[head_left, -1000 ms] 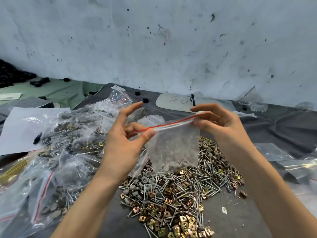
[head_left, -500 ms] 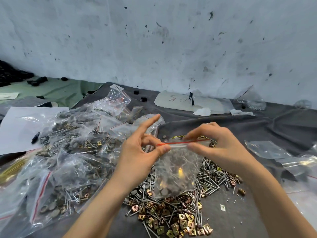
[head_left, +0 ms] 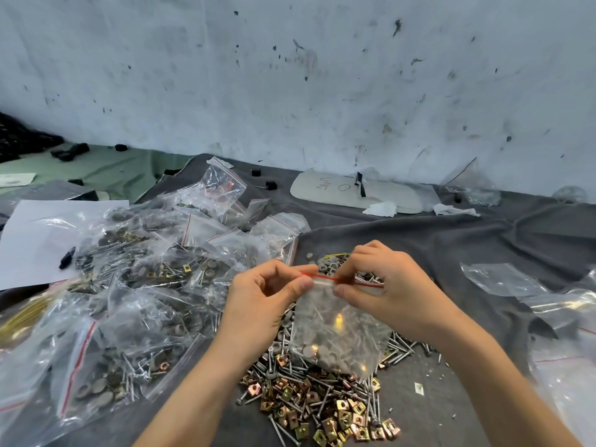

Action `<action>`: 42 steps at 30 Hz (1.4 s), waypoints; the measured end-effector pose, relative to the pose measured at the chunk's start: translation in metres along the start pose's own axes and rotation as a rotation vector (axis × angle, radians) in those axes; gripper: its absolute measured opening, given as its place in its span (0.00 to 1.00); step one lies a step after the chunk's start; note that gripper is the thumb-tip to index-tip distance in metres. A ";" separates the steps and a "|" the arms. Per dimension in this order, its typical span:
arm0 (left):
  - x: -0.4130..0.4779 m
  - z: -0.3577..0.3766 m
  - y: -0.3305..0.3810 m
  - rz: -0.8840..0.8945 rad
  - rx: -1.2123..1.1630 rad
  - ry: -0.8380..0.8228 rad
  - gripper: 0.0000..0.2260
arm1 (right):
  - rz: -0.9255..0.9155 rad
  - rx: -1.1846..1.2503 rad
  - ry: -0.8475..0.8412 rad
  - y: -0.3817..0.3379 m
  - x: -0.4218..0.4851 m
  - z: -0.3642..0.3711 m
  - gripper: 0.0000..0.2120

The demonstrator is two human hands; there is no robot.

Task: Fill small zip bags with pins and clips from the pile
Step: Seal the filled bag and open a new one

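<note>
Holds a small zip bag [head_left: 335, 330] up over the pile [head_left: 322, 401] of pins and clips, near the middle of the gray cloth [head_left: 451, 246]. Pinches the left end of the bag's red-lined strip with the left hand [head_left: 258, 304], thumb and curled forefinger closed on the plastic. Grips the same strip further right with the right hand [head_left: 396, 291], fingers curled over the top edge, thumb pressed below. Shows pins and round gray caps through the clear plastic, gathered in the bag's lower half, just above the pile. Cannot tell whether the strip is sealed. Has a heap of filled bags [head_left: 145, 285] just left of the pile, partly over a white paper sheet [head_left: 42, 233]. Has empty bags [head_left: 503, 280] well to the right and a pale oval panel [head_left: 348, 193] far back beside the wall [head_left: 322, 75].
</note>
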State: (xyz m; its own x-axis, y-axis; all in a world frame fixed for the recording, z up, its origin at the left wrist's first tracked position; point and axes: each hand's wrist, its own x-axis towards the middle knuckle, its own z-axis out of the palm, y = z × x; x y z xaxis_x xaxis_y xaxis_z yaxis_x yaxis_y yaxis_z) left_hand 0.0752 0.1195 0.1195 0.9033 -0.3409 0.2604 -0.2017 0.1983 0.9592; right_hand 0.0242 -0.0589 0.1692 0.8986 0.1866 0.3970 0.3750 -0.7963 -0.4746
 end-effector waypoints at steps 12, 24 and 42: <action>-0.004 0.005 0.000 0.118 0.117 -0.079 0.03 | -0.159 -0.044 0.083 -0.008 -0.002 0.011 0.03; -0.004 0.003 -0.002 0.191 0.342 -0.110 0.01 | -0.104 -0.060 0.063 -0.001 -0.006 0.008 0.03; -0.001 -0.005 0.000 0.191 0.449 -0.198 0.05 | 0.078 0.150 0.070 0.011 -0.016 0.008 0.06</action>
State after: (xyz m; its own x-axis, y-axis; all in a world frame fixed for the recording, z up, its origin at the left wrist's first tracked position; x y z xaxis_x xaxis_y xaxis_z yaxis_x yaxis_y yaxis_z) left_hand 0.0763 0.1241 0.1190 0.7543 -0.5133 0.4095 -0.5374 -0.1244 0.8341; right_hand 0.0156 -0.0666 0.1510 0.9103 0.0834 0.4055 0.3394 -0.7111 -0.6157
